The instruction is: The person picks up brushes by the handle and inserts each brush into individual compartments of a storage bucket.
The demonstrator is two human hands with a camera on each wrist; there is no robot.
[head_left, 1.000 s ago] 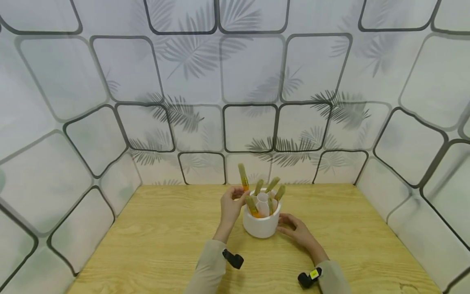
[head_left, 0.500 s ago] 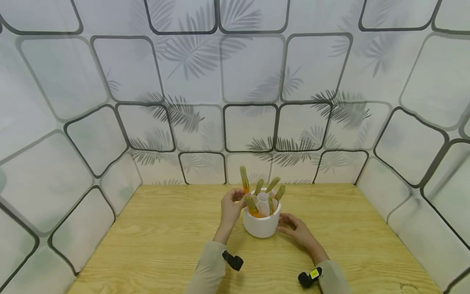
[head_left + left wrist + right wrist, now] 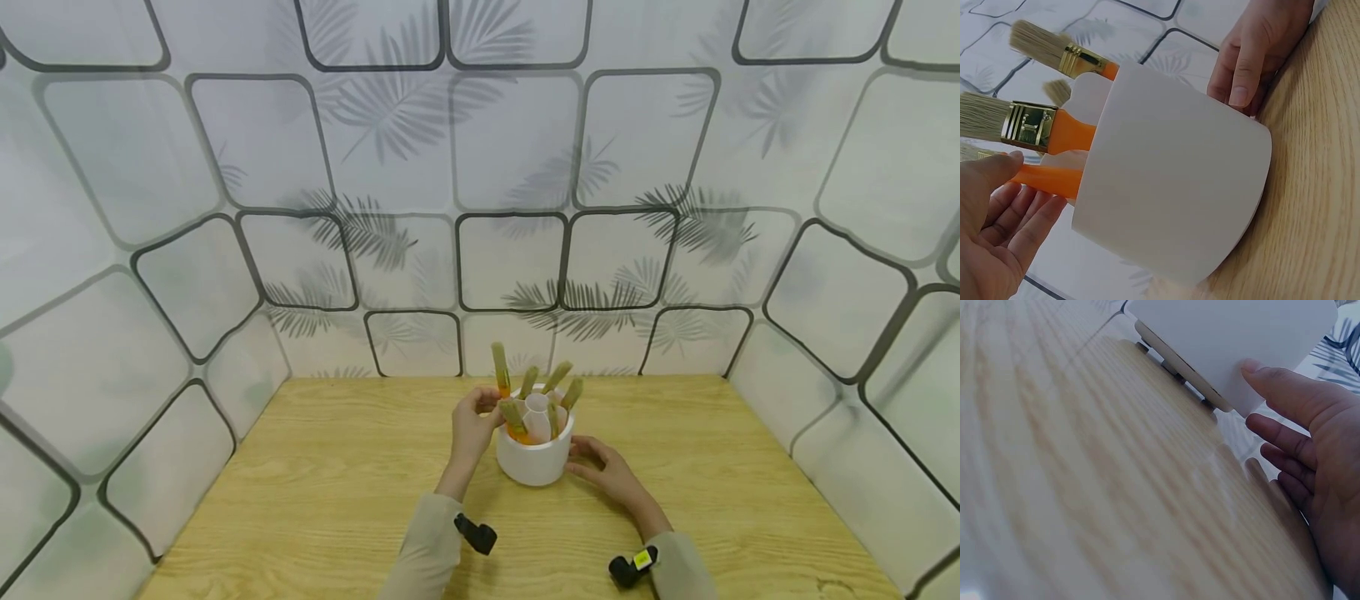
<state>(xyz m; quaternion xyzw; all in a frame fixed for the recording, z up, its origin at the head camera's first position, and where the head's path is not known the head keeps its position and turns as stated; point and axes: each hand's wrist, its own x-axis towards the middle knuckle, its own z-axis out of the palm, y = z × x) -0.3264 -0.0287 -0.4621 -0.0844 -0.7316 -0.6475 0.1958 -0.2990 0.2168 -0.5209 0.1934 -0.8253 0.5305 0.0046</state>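
Observation:
A round white holder stands on the table, with several paintbrushes in it, bristles up and orange handles down. At its left rim my left hand pinches one paintbrush by the orange handle, between thumb and fingers. That handle's lower end is hidden behind the holder's rim in the left wrist view. On the opposite side, my right hand rests low against the holder's wall. In the right wrist view its thumb lies on the white wall, and the other fingers are loosely bent near the lower edge.
Small dark feet show under the holder. A white tube rises at its centre among the brushes. The wood-grain table meets patterned curtain walls at the back and sides.
The brush in my left hand has sunk slightly and become a little more upright at the holder's left rim. My right hand and the holder have stayed in place.

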